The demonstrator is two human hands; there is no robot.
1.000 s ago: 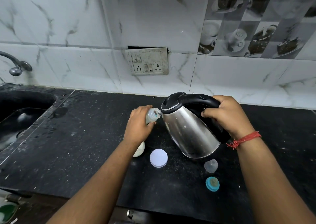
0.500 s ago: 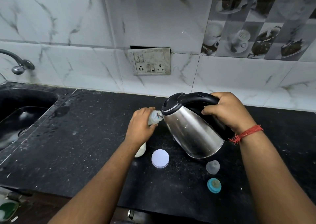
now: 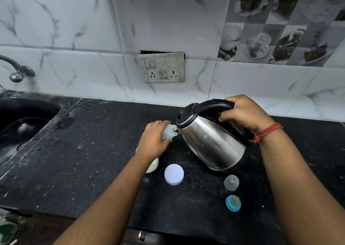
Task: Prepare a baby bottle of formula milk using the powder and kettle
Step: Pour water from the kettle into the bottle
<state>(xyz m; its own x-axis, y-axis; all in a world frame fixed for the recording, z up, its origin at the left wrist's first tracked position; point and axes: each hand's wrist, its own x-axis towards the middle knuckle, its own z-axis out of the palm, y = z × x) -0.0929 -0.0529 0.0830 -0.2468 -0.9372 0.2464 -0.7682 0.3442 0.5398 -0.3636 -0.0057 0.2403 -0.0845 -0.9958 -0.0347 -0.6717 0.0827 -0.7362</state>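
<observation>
Pouring: the kettle [image 3: 211, 142], shiny steel with a black lid and handle, tilts toward 9 o'clock, its spout touching the mouth of the bottle [image 3: 169, 132].
Bottle: clear plastic with a threaded neck, milky white at the bottom, mid-counter [image 3: 84, 160].
Left hand [image 3: 154, 139]: fingers wrapped round the bottle.
Right hand [image 3: 244, 112]: clenched round the kettle handle, a red thread at the wrist.
Loose parts: white round lid [image 3: 174, 174] at 6 o'clock from the bottle; clear cap [image 3: 231, 182] and teal ring [image 3: 233, 203] at 6 o'clock from the kettle.
Sink [image 3: 22, 125]: at 9 o'clock; contents unclear.
</observation>
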